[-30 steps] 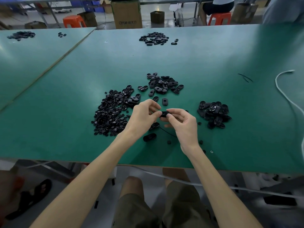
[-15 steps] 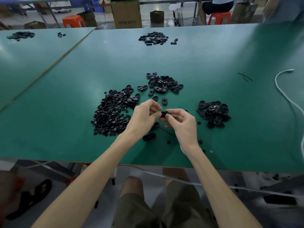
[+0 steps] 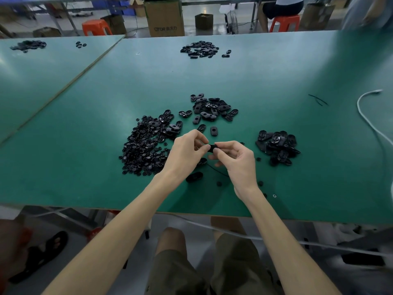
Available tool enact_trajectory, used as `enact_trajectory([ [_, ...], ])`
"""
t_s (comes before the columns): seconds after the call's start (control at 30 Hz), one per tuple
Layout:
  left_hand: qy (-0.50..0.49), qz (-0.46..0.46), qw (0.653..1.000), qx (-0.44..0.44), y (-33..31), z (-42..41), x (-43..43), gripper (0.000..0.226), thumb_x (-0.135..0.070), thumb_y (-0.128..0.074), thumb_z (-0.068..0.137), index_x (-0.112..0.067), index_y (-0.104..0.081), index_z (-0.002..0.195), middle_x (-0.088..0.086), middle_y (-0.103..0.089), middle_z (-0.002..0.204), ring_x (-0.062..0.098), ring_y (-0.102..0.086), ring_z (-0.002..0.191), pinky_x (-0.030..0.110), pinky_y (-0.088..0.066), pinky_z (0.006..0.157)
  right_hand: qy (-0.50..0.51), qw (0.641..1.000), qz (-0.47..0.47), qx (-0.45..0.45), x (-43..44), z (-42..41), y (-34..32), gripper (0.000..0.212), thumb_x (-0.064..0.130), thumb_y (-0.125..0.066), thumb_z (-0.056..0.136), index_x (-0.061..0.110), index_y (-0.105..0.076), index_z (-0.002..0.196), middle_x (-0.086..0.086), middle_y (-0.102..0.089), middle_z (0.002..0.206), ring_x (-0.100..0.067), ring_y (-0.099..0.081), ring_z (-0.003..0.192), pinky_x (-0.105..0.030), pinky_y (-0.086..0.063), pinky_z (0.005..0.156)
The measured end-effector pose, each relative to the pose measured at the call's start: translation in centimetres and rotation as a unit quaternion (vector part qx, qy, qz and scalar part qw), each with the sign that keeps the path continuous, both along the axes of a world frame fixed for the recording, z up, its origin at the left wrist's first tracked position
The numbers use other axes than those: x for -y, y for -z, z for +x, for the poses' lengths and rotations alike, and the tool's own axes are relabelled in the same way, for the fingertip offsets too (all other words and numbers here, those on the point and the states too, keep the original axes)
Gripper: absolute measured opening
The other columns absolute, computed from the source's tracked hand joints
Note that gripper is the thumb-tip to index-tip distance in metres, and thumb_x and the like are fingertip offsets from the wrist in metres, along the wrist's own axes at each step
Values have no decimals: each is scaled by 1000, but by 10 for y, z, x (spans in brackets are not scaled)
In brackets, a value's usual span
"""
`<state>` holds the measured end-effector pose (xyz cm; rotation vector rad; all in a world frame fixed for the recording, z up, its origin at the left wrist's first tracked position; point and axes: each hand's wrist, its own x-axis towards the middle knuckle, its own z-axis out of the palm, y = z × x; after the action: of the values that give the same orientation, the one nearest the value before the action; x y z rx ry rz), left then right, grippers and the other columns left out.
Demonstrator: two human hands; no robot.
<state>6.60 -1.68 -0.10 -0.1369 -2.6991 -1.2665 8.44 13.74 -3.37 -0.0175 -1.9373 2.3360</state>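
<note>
A small black plastic part [image 3: 212, 147] is pinched between my left hand [image 3: 186, 153] and my right hand [image 3: 238, 160], a little above the green table [image 3: 85, 162]; most of it is hidden by my fingertips. To the left lies a heap of small black round pieces [image 3: 142, 150]. Beyond my hands sits a pile of black oval shells [image 3: 212, 107]. A third pile of black oval parts [image 3: 277, 145] lies to the right. A single oval part [image 3: 194, 177] rests under my left wrist.
A white cable [image 3: 365, 116] curves along the table's right side. A far pile of black parts [image 3: 200, 48] lies near the back edge. A second table [image 3: 32, 67] adjoins at the left. Cardboard boxes [image 3: 164, 17] and orange stools [image 3: 96, 26] stand behind.
Both hands stay together over the same spot; only the fingers shift slightly around the small black part.
</note>
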Motion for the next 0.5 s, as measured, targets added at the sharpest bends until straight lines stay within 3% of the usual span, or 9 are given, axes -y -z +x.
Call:
enact_trajectory([
  [0.23, -4, 15, 1000, -5, 1, 1, -2, 5, -17, -74, 93, -15, -70, 91, -8, -68, 81, -4, -58, 70, 9, -45, 66, 0, 1000, 4, 0, 0, 0, 1, 8, 1, -75, 93, 5, -73, 100, -7, -80, 88, -26, -79, 79, -24, -59, 62],
  [0.5, -8, 46, 999, 6, 4, -1, -4, 8, -19, -76, 92, -17, -68, 90, -2, -69, 90, 7, -60, 77, 11, -45, 68, 0, 1000, 5, -6, -1, -1, 1, 9, 1, -75, 93, 5, -73, 101, -8, -80, 90, -27, -79, 79, -24, -57, 61],
])
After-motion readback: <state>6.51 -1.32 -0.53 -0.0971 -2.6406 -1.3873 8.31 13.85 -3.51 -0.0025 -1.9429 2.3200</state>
